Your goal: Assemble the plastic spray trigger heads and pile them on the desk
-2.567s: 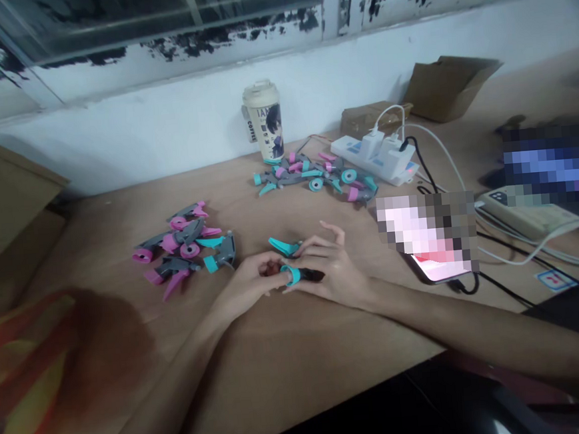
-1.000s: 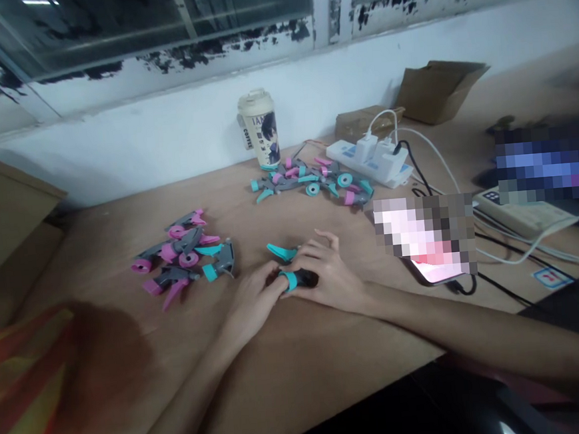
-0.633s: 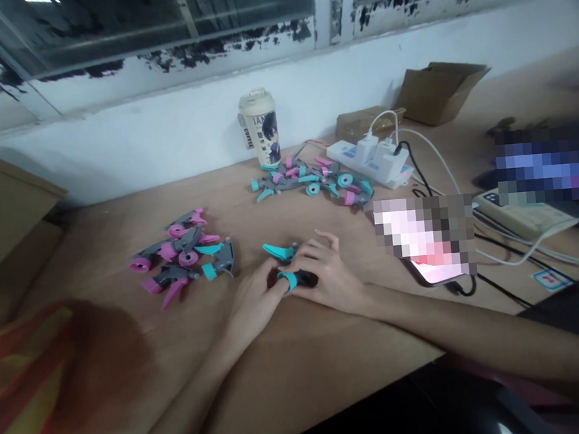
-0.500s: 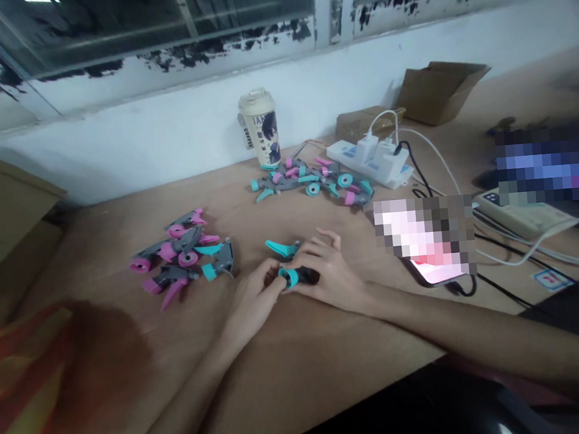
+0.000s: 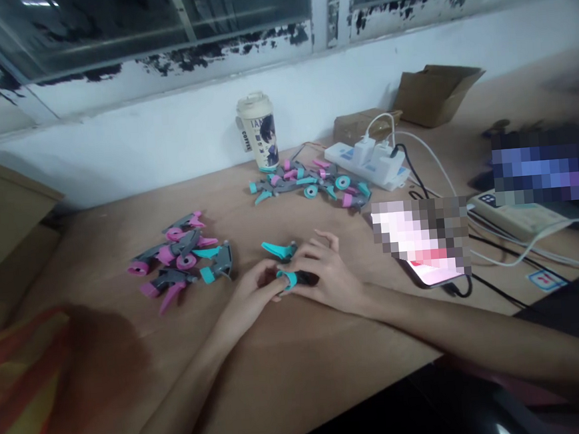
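Both hands are together at the middle of the table, around a grey trigger spray head (image 5: 280, 250) with a teal trigger and a teal collar. My right hand (image 5: 331, 270) wraps over its body from the right, hiding much of it. From the left, my left hand (image 5: 255, 290) grips the teal collar (image 5: 290, 282), a digit pressed against its opening. Left of the hands lies a loose pile of grey spray heads (image 5: 184, 245), mostly with pink parts. One with teal parts (image 5: 216, 266) sits nearest my left hand.
A second cluster of spray heads (image 5: 311, 180) lies beyond the hands, by a printed coffee cup (image 5: 264, 135). To the right are a power strip (image 5: 375, 163) with cables and a lit phone (image 5: 417, 247). Cardboard boxes (image 5: 437, 95) stand at the back; an orange-yellow bag (image 5: 22, 385) is at left.
Left-hand fingers have shifted slightly at the teal collar, with a digit now across its opening. The spray head stays in both hands. The whole view has moved a little.
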A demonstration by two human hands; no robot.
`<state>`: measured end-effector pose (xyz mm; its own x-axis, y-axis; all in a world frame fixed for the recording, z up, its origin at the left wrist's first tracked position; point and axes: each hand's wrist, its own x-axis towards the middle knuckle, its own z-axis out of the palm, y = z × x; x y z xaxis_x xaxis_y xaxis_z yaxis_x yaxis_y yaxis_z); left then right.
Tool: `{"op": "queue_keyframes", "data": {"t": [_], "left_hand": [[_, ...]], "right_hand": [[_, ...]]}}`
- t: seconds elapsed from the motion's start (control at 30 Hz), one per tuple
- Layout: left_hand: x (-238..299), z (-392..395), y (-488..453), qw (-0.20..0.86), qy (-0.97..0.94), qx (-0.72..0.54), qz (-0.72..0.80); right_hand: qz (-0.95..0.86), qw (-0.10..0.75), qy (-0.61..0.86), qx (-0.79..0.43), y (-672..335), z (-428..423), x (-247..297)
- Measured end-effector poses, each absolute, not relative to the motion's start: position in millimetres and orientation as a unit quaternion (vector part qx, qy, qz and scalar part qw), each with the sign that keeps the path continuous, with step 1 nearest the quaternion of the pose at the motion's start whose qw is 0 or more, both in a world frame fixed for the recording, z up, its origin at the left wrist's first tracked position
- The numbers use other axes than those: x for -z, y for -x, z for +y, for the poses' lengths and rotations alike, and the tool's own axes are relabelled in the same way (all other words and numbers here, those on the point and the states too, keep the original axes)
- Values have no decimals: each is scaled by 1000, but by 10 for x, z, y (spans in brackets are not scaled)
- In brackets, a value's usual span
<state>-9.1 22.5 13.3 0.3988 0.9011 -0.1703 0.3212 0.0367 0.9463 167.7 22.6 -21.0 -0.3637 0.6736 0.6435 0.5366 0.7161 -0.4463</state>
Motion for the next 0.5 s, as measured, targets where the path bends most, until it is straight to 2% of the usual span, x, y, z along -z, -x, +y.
{"op": "queue_keyframes", "data": {"t": [0.5], "left_hand": [[-64, 161, 34, 484, -644, -281, 522]], "right_hand": [[-832, 412, 368, -54, -1675, 251, 255]]}}
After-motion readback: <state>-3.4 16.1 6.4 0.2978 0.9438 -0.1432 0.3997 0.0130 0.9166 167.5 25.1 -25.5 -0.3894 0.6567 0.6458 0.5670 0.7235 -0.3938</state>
